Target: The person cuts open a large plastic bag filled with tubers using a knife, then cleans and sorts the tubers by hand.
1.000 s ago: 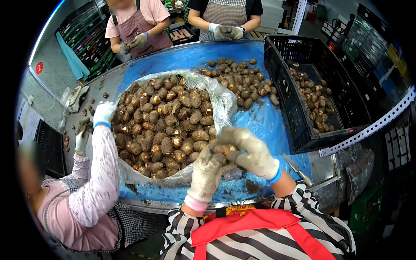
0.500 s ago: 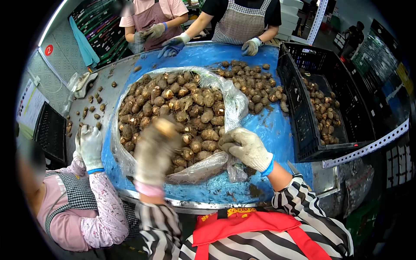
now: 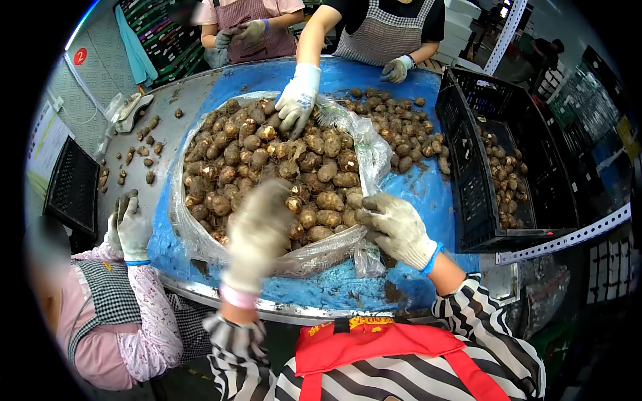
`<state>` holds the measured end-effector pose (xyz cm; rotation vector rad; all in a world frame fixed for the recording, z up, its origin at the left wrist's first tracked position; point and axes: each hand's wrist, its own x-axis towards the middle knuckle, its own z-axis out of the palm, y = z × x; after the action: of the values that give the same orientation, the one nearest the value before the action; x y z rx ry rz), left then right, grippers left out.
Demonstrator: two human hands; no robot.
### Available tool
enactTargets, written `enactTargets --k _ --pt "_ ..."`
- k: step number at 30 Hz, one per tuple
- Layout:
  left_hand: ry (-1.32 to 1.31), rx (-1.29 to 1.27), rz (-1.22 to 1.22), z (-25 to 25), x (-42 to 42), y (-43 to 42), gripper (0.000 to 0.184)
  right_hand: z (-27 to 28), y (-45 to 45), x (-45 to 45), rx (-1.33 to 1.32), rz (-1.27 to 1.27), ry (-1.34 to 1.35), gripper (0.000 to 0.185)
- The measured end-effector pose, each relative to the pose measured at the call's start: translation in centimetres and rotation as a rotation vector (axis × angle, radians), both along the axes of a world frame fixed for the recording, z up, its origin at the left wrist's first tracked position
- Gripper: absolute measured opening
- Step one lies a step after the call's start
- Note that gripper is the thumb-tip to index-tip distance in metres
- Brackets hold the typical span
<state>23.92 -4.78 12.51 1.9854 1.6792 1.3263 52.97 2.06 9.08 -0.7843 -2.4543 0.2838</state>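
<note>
A big heap of brown root vegetables (image 3: 267,150) fills an open clear plastic bag (image 3: 321,252) on the blue-covered table. My left hand (image 3: 257,234), in a dirty white glove, is over the near part of the heap, smeared by motion; its fingers cannot be made out. At the bag's right edge is my gloved right hand (image 3: 394,227), its fingers apart and nothing seen in them. A co-worker's gloved hand (image 3: 297,100) reaches into the far side of the heap.
A smaller pile of the vegetables (image 3: 394,127) lies behind the bag, beside a black crate (image 3: 471,194) partly filled with more. Loose pieces (image 3: 150,177) lie at the left. Another co-worker's gloved hands (image 3: 134,230) are at the left edge; a third person stands at the back.
My hands were together around a vegetable, then moved apart, my left hand going left over the heap. A co-worker's hand has come onto the heap from the far side.
</note>
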Motion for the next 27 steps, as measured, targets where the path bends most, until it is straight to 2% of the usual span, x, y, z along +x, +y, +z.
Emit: enactTargets --k 1,2,3,5,6,7,10,11,15,19,22,23,24,26,27 --pt "0.079 -0.096 0.022 -0.7 3.6 -1.4 0.036 -0.4 -0.3 0.3 0.026 0.013 0.048 0.038" --pt "0.400 0.129 0.024 -2.1 5.3 -2.1 0.038 -0.8 -0.5 0.6 0.049 0.024 0.097 0.039" --pt "0.425 0.037 -0.020 -3.1 6.7 -2.7 0.044 -1.0 -0.7 0.5 0.035 -0.002 0.147 0.026" --pt "0.472 -0.067 -0.117 -6.1 8.5 -4.1 0.050 -0.6 0.1 0.2 -0.062 -0.022 0.104 0.017" --pt "0.501 -0.126 -0.126 -5.9 9.4 -4.8 0.050 -0.4 0.4 0.1 -0.109 -0.032 0.085 0.013" --pt "0.479 -0.101 -0.130 -6.3 9.7 -5.0 0.051 -0.3 0.4 -0.7 -0.063 -0.151 0.021 0.015" --pt "0.430 0.007 -0.097 -8.2 10.5 -5.7 0.056 2.2 0.7 -3.2 -0.094 -0.302 -0.164 0.024" --pt "0.428 0.012 -0.092 -8.5 10.6 -5.9 0.058 1.7 1.2 -3.6 -0.037 -0.277 -0.076 0.030" --pt "0.443 -0.008 -0.084 -8.9 10.8 -6.5 0.062 2.2 2.5 -4.8 -0.008 -0.272 -0.456 0.040" --pt "0.379 -0.025 -0.072 -7.9 11.1 -6.6 0.061 1.9 3.6 -5.9 -0.063 -0.402 -0.543 0.038" --pt "0.375 -0.038 -0.076 -7.4 10.6 -6.6 0.060 1.0 5.5 -6.7 -0.127 -0.372 -0.632 0.043" --pt "0.366 -0.061 -0.079 -7.0 10.4 -6.6 0.059 1.0 5.4 -6.5 -0.121 -0.365 -0.644 0.036" --pt "0.353 -0.080 -0.074 -6.7 10.2 -6.5 0.059 1.4 4.8 -6.1 -0.088 -0.371 -0.572 0.025" --pt "0.269 -0.011 -0.036 -6.6 9.8 -6.5 0.057 2.1 4.6 -5.1 -0.335 -0.374 -0.313 0.023" --pt "0.224 0.040 -0.018 -7.0 9.7 -6.2 0.056 0.6 4.6 -4.2 -0.424 -0.320 0.071 0.027"
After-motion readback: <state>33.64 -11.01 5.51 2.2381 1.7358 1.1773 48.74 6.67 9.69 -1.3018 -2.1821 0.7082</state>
